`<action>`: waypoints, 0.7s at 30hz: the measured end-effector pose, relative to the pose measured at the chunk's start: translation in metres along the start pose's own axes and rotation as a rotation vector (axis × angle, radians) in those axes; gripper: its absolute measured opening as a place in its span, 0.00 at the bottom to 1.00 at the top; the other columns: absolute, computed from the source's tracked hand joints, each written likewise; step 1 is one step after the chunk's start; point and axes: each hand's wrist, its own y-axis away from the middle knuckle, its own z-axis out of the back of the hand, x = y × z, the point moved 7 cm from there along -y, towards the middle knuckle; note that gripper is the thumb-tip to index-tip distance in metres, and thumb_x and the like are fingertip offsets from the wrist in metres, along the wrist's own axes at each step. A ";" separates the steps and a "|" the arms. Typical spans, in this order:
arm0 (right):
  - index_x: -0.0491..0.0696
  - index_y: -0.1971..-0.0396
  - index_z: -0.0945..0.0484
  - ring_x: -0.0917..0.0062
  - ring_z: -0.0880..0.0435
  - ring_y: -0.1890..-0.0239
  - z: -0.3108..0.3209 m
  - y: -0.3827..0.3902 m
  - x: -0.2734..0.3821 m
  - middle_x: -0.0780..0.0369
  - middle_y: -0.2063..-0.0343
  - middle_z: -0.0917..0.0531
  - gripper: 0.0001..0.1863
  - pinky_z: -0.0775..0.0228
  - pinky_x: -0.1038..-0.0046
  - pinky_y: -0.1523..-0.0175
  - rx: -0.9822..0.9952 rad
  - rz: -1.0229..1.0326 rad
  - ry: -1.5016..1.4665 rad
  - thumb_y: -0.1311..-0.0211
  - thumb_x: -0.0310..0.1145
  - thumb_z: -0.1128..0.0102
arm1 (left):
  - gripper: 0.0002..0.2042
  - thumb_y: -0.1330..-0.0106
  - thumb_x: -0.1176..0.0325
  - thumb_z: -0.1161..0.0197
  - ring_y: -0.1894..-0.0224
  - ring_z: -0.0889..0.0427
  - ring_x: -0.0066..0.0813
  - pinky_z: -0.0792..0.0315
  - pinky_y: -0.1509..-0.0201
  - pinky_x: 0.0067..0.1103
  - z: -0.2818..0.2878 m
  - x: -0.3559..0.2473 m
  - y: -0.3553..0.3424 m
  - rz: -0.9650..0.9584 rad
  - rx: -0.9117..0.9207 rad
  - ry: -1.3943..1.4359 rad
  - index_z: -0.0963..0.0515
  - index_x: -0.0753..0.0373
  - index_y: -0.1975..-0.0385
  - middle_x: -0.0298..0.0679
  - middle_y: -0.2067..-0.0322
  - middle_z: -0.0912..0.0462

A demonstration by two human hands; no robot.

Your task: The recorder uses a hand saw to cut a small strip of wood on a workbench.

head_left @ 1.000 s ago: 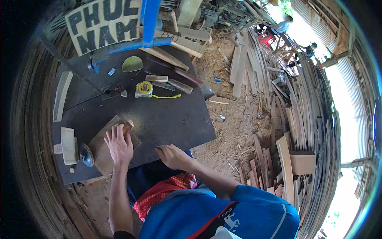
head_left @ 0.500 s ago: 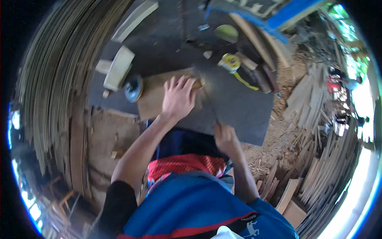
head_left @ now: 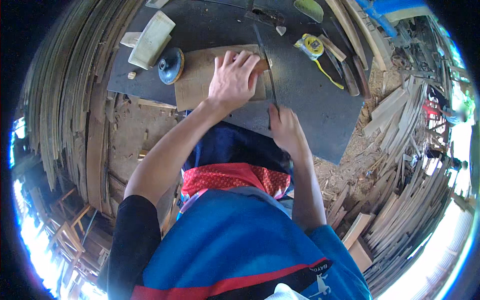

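My left hand (head_left: 233, 80) is closed on a small brown wood block (head_left: 262, 65), pressing it onto a flat wooden board (head_left: 195, 75) on the dark tabletop. My right hand (head_left: 289, 131) grips the dark handle of a handsaw (head_left: 272, 90). Its long thin blade, seen almost edge-on, runs away from me along the right end of the block, touching or nearly touching it. Pale dust lies beside the blade. Left of the board's edge stands a round dark disc-shaped thing (head_left: 171, 66) with a hub in its middle.
On the dark table (head_left: 320, 120) are a yellow tape measure (head_left: 311, 46) with its tape partly out, hand tools (head_left: 348, 75), a pale wood piece (head_left: 152, 40) and a green curved object (head_left: 309, 10). Stacked planks (head_left: 75, 100) rise at left; wood scraps (head_left: 395, 120) and shavings lie at right.
The view has shifted, so the table and hands sit higher in the picture. My right hand with the handsaw is slightly closer to my left hand, which keeps its hold on the wood block.
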 end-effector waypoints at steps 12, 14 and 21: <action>0.39 0.51 0.22 0.56 0.19 0.69 -0.013 0.002 -0.015 0.52 0.69 0.22 0.14 0.28 0.57 0.66 0.103 -0.188 -0.241 0.35 0.25 0.42 | 0.18 0.35 0.65 0.38 0.49 0.26 0.48 0.34 0.46 0.43 -0.004 -0.002 0.001 -0.011 0.003 -0.038 0.26 0.57 0.46 0.40 0.50 0.22; 0.39 0.53 0.22 0.55 0.19 0.70 0.000 0.023 -0.003 0.51 0.70 0.22 0.12 0.28 0.57 0.65 0.011 -0.077 -0.128 0.34 0.26 0.43 | 0.17 0.35 0.65 0.38 0.49 0.26 0.48 0.34 0.46 0.42 -0.004 -0.001 0.006 -0.014 -0.003 -0.039 0.26 0.57 0.46 0.40 0.51 0.22; 0.39 0.48 0.24 0.56 0.20 0.67 -0.007 -0.005 -0.016 0.52 0.70 0.23 0.18 0.27 0.58 0.61 0.124 0.045 -0.056 0.37 0.26 0.44 | 0.16 0.36 0.67 0.38 0.49 0.25 0.47 0.34 0.46 0.42 -0.004 -0.005 0.002 -0.038 0.009 -0.027 0.26 0.57 0.48 0.39 0.50 0.21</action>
